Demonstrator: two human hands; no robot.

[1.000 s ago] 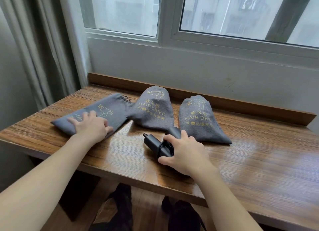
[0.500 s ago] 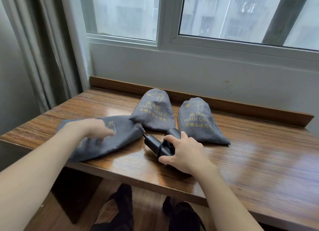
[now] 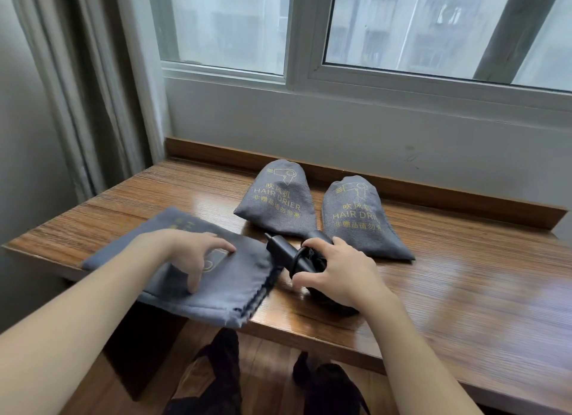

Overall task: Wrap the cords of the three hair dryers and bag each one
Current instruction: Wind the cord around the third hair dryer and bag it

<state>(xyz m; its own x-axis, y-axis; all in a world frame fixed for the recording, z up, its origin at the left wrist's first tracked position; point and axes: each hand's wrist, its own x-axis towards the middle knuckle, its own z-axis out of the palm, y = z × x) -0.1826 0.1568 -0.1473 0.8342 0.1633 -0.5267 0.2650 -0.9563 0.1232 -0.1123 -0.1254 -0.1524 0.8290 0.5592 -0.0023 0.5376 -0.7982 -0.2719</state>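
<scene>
A flat, empty grey drawstring bag (image 3: pixel 216 287) lies near the table's front edge, its mouth facing right and overhanging the edge a little. My left hand (image 3: pixel 188 253) rests on it with spread fingers pressing the cloth. Right beside the bag's mouth lies a black hair dryer (image 3: pixel 286 253) with its cord looped around it. My right hand (image 3: pixel 337 275) grips the dryer from above. Two filled grey bags, one (image 3: pixel 278 201) at the left and one (image 3: pixel 359 219) at the right, printed HAIR DRIER, lie further back.
The wooden table (image 3: pixel 464 290) runs along a wall under a window (image 3: pixel 402 43), with a raised wooden strip (image 3: pixel 433 191) at the back. A curtain (image 3: pixel 77 89) hangs at the left. Bare tabletop stretches to the right. My legs show below the front edge.
My left hand has dragged the empty bag from the back left toward the front edge, bringing its mouth next to the dryer. My right hand has stayed on the dryer.
</scene>
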